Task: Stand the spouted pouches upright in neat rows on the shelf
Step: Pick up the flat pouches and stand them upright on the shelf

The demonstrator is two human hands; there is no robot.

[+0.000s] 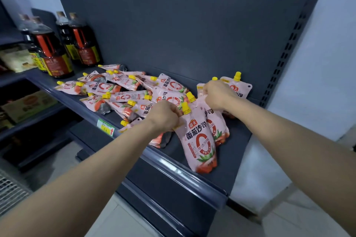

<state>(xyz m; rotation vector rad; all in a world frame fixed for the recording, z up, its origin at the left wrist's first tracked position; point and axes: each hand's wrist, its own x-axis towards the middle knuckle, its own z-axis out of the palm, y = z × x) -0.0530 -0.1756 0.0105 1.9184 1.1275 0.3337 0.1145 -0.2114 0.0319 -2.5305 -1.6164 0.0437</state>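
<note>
Pink spouted pouches with yellow caps lie in a loose pile [123, 92] on the dark grey shelf [237, 152]. My left hand [165, 115] grips the top corner of one pouch [200, 138] that stands upright near the shelf's front edge. Behind it a second pouch [215, 127] is upright, and my right hand [217, 94] pinches its top. Two more pouches [240, 86] stand against the back panel, partly hidden by my right hand.
Dark sauce bottles [55, 48] stand at the shelf's left end. A green price tag [106, 127] is clipped to the front rail. The perforated upright [285, 50] bounds the shelf on the right. Lower shelves at left hold boxes [28, 104].
</note>
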